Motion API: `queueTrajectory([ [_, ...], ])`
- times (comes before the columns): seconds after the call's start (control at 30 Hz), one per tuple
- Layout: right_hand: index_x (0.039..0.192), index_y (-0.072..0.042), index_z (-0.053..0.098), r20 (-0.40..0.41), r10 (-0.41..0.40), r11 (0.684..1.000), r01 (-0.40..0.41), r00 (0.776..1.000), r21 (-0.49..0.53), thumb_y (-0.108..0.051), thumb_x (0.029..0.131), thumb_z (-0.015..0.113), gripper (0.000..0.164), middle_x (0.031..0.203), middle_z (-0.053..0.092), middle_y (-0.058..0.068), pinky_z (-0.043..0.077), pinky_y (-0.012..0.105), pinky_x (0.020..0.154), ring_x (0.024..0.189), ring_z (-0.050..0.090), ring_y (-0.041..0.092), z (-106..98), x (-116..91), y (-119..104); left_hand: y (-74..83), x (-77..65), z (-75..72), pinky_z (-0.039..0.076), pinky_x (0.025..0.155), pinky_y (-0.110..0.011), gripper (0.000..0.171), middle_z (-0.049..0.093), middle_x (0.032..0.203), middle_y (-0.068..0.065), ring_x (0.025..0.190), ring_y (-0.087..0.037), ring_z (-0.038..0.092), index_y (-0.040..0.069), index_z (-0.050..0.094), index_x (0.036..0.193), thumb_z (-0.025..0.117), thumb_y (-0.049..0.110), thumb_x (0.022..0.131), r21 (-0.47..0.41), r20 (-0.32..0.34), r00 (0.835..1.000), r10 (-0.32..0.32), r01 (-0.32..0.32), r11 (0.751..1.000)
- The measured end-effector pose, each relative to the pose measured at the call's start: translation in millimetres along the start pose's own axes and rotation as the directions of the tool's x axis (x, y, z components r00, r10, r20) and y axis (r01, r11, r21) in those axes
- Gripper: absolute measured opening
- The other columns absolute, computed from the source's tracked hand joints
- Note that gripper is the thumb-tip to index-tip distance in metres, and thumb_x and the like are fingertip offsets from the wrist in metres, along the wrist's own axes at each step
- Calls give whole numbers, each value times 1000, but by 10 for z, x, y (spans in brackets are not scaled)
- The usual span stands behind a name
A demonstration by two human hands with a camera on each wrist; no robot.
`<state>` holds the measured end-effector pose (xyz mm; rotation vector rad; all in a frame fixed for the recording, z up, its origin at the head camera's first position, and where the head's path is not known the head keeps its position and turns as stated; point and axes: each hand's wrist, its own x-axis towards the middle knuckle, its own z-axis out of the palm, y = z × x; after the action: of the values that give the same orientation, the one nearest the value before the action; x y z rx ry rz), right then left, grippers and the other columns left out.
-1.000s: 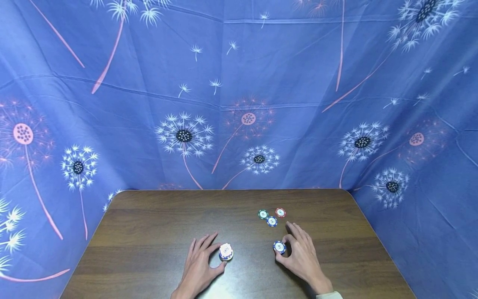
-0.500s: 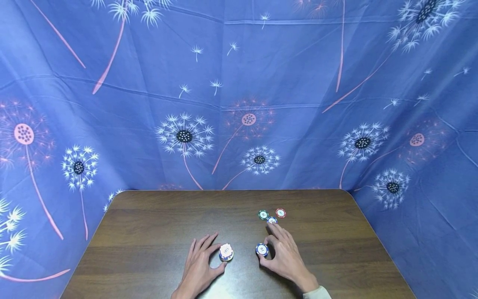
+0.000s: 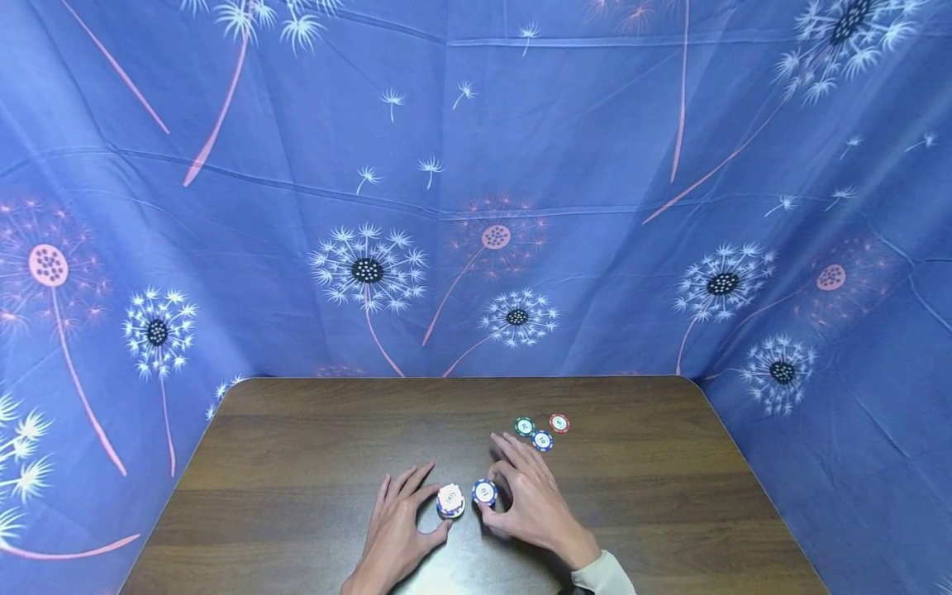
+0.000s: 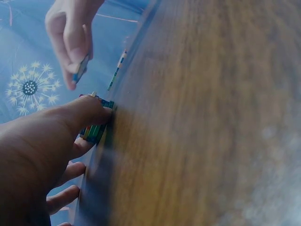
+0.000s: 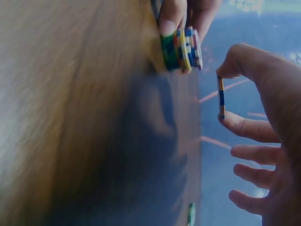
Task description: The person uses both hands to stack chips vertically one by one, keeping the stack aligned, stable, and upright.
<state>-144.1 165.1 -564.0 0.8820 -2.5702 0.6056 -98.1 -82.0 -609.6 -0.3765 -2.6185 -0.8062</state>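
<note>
A stack of poker chips [image 3: 449, 501] stands on the table, a white chip uppermost, with green, yellow and blue edges below it in the right wrist view. My left hand [image 3: 402, 522] holds the stack low down between thumb and index finger; its other fingers spread over the wood. Between the thumb and index finger of my right hand [image 3: 531, 504] is a blue-and-white poker chip [image 3: 484, 493], pinched by its edges. From the right wrist view, this chip [image 5: 221, 97] is raised off the table, at about the height of the stack's top and a short gap away from it.
Farther back on the brown wooden table [image 3: 312, 438] lie three loose chips: a green chip [image 3: 524, 426], a red chip [image 3: 559, 423] and a blue chip [image 3: 542, 440]. Blue dandelion-print cloth [image 3: 595, 273] hangs behind the table and along both sides.
My right hand has carried the blue chip leftward, from near the loose chips to just right of the stack. The left hand and the stack have stayed put.
</note>
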Motion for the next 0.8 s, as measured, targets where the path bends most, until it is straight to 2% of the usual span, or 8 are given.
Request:
queueTrajectory([
  [0.33,90,-18,71,70,-31,999,29,997,34,-39,72,87,32,154,59,18,44,64,116,144,52,44,99,187,-186,0,1,-8,34,119,-70,48,65,148,-6,139,-36,56,17,81,116,93,36,73,-2,47,998,-33,33,999],
  [0.8,90,-19,70,104,-43,999,42,994,12,-41,73,87,33,154,59,17,44,61,118,146,51,41,234,233,-271,-17,-15,6,33,120,-69,50,64,150,-6,141,-35,55,17,80,118,92,36,73,7,46,998,-31,31,1000],
])
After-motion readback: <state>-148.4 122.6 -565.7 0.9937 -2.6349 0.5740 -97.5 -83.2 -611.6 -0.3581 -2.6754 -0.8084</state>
